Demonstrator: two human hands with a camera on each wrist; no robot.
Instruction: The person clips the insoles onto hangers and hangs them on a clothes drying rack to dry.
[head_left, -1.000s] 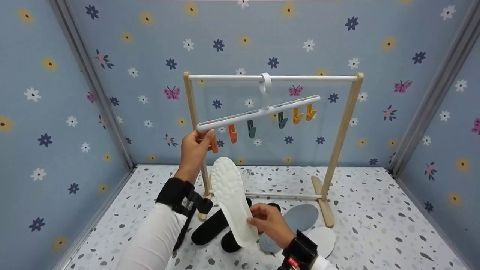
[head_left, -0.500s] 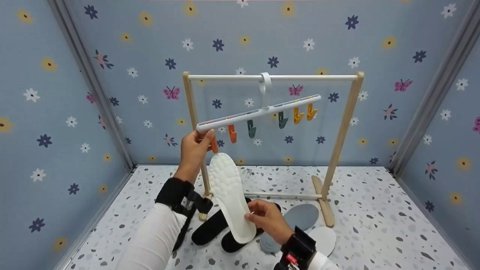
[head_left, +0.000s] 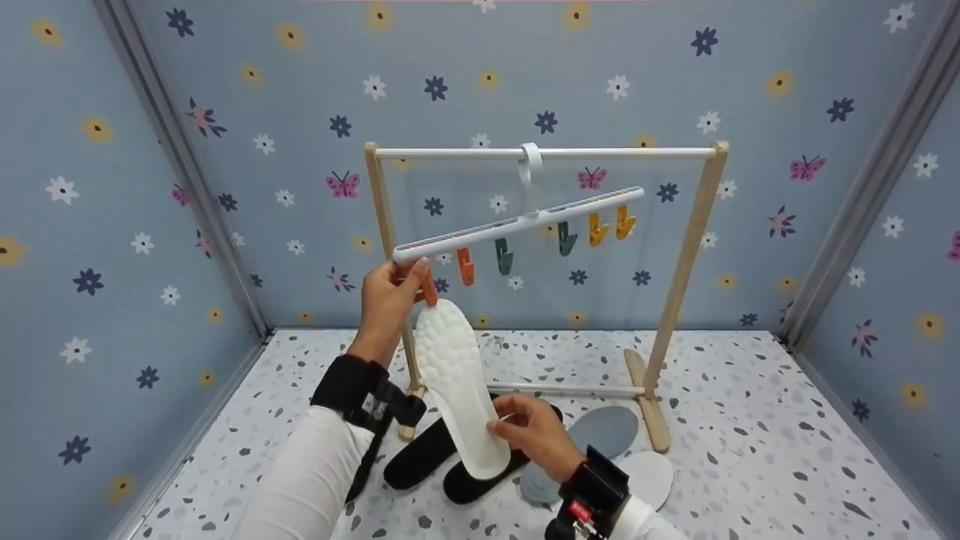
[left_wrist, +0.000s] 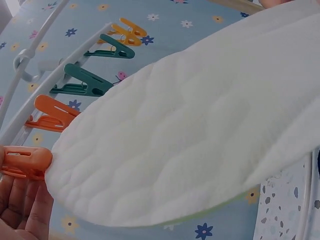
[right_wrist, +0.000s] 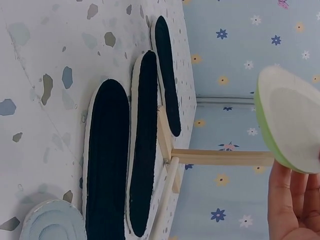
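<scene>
With thumb and fingers, my left hand (head_left: pixel 385 304) pinches the outermost orange clothespin (left_wrist: pixel 27 159) at the left end of a white clip hanger (head_left: pixel 480 232). The hanger hangs tilted, its left end low. My right hand (head_left: pixel 538 436) grips a white bumpy insole (head_left: pixel 454 367) by the edge near its heel. The insole's toe end points up and meets the orange clothespin's tip. Whether it lies between the clothespin's jaws I cannot tell. A green underside shows along the insole's rim (right_wrist: pixel 267 127) in the right wrist view.
Another orange clothespin (head_left: pixel 466 267), two green and two yellow ones hang along the hanger. A wood-and-white rack (head_left: pixel 688 255) bears it. Below lie black insoles (head_left: pixel 420 455), grey insoles (head_left: pixel 606 431) and a white one (head_left: pixel 651 476). Flowered walls enclose the speckled tabletop (head_left: pixel 757 420).
My right hand has raised the white insole slightly up and left, so its toe end now reaches the orange clothespin's tip. The left hand has stayed in place on the clothespin.
</scene>
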